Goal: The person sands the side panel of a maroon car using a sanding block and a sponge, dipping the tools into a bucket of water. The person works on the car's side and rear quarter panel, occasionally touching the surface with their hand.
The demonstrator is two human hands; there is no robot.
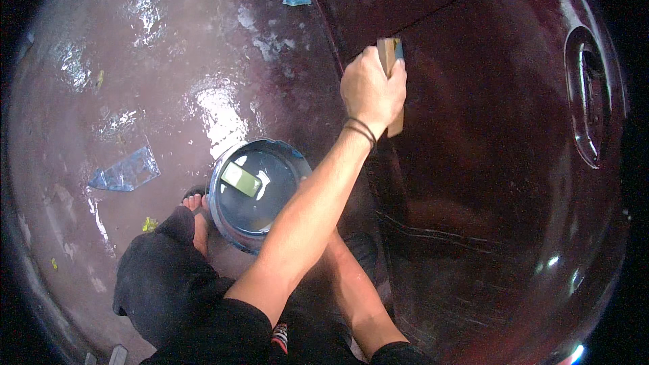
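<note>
Tan in colour, the long block (396, 124) is held at the upper middle of the frame, its long side almost up and down. The left hand (374, 88) is wrapped around it, with the dark red car panel (473, 149) just right. The right hand (305, 180), farther below, is mostly hidden; its grip cannot be told.

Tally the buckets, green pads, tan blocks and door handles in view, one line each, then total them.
Bucket: 1
Green pad, in the bucket: 1
Tan block, in the left hand: 1
Door handle, on the dark red panel: 1
Total: 4
</note>
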